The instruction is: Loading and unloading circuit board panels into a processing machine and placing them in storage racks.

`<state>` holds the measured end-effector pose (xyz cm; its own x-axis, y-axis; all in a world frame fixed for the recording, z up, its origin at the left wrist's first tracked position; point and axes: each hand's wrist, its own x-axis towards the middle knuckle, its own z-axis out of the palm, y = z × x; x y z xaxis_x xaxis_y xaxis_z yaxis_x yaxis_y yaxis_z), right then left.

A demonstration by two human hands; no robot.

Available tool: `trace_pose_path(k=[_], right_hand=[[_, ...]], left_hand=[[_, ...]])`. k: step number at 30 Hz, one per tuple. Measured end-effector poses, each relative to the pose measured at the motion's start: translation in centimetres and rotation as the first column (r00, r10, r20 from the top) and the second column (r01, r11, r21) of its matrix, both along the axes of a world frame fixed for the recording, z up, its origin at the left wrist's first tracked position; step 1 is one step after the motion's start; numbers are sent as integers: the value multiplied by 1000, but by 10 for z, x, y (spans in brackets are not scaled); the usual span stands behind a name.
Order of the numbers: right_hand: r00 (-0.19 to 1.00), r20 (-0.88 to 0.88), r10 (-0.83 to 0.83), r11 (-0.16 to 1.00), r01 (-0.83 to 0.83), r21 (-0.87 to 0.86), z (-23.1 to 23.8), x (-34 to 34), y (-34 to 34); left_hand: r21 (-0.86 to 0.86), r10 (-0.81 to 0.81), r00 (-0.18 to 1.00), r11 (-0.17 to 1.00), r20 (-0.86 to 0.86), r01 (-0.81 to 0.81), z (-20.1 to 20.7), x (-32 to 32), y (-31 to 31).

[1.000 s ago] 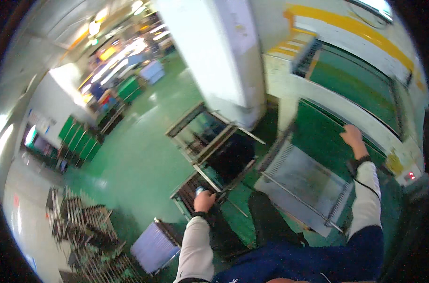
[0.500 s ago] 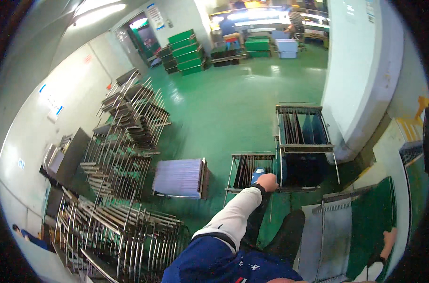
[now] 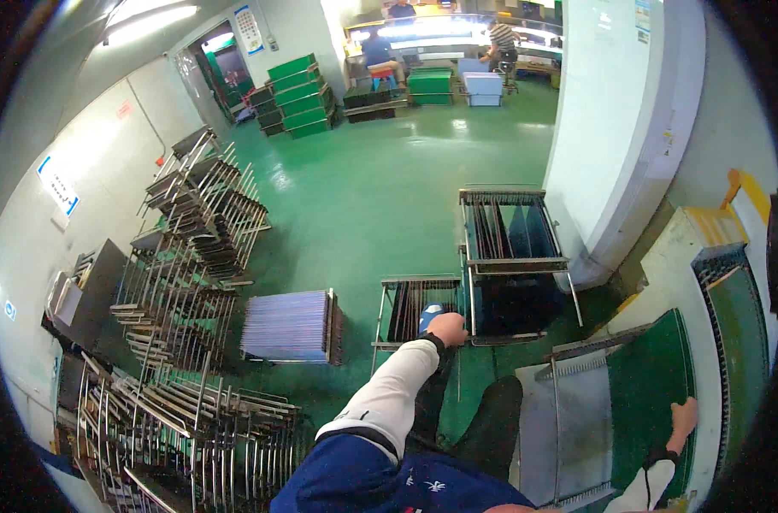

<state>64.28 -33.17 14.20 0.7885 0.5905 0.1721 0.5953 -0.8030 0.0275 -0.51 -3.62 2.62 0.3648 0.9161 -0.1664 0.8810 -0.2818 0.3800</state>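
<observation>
My left hand (image 3: 447,329) is closed beside the small metal rack (image 3: 416,280) on the floor, which holds thin dark panels upright. What its fingers wrap round is hidden beneath the hand. A blue and white shoe (image 3: 429,317) shows just beside it. Out to the right, my right hand (image 3: 684,416) grips the outer edge of a dark green panel (image 3: 654,376). That panel stands in a slotted metal rack (image 3: 556,427) next to pale grey panels (image 3: 584,406).
A larger rack (image 3: 514,267) of dark panels stands ahead, near a white pillar (image 3: 607,137). Lilac panels (image 3: 286,327) sit in a block on the green floor. Many empty metal racks (image 3: 184,316) are piled along the left wall. Green crates (image 3: 303,98) and seated people are farther off.
My view has turned slightly right, so the surroundings sit farther left in the picture. Both hands keep nearly the same places, the left at the small rack and the right on the green panel.
</observation>
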Motion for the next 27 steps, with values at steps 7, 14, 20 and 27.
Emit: trace_pose_path(k=[7,14,20,27], right_hand=[[997,-69,-28,999,30,36,5,-9,-4],[999,-23,-40,997,41,71,-2,-11,-3],[998,-44,-47,997,50,54,3,-20,-1],[998,-44,-39,998,41,47,-1,-6,-9]], left_hand=[[-23,13,1000,1000,-8,-14,5,2,-3],[9,-10,1000,1000,11,10,-3,-3,1],[-14,2,1000,1000,-3,-2,2,-2,-1],[-3,5,1000,1000,2,-5,3,1,-1]])
